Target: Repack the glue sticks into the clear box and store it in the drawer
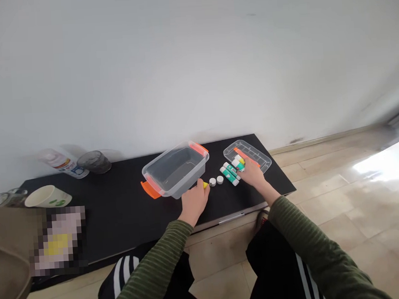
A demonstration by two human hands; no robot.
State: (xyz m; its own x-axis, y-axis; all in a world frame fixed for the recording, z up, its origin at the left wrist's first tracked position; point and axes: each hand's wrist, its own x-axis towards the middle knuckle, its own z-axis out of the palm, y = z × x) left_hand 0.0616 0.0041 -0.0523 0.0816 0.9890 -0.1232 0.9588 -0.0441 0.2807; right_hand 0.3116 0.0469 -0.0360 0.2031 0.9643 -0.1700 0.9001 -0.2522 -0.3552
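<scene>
My left hand (193, 203) is closed around a small object with a yellow end (205, 184), mostly hidden by the fingers, in front of the clear plastic box (175, 194). Just right of that yellow end are two round white caps or discs (216, 181). My right hand (252, 174) grips a green-and-white glue stick (239, 166), and a bit of yellow shows beside it. Below its fingers lie more green-and-white glue sticks (229, 174), side by side on the black cabinet top. Behind that hand rests the clear box lid (264, 163) with an orange clip.
On the left of the black cabinet top (122, 208) stand a paper cup (47, 197), a dark glass (95, 162) and a white bottle (63, 163). A pixelated item (59, 241) lies nearer. The wall (194, 68) is directly behind; a drawer handle (231, 218) sits at the front.
</scene>
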